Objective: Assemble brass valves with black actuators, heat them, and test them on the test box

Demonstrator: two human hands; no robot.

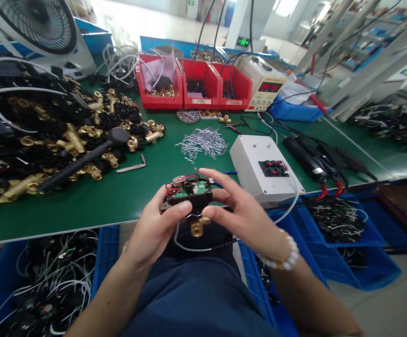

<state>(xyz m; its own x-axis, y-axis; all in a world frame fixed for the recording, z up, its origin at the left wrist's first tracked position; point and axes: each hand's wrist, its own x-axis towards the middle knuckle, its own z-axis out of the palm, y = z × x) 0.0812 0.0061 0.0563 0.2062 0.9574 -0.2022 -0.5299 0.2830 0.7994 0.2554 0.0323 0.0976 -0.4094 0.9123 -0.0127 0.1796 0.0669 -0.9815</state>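
Above my lap, at the bench's front edge, is an electric valve actuator [189, 199]: a black housing, open on top, with a green circuit board and red and black wires. A brass valve fitting [197, 228] sticks out below it, and a white cable hangs down in a loop. My left hand [159, 224] is closed around the left side, thumb across the front. My right hand [240, 210] grips the right side, its index finger over the top corner and its thumb low by the brass fitting. A thin bit of metal wire shows between the thumbs.
Silver spring clips [205, 142] lie heaped on the green bench [161, 164]. Left are brass valves, a black mallet [84, 159] and a hex key [132, 165]. Behind stand red bins [161, 100] and a power supply [265, 89]. Right are a white switch box [252, 154] and black electric screwdrivers [305, 159].
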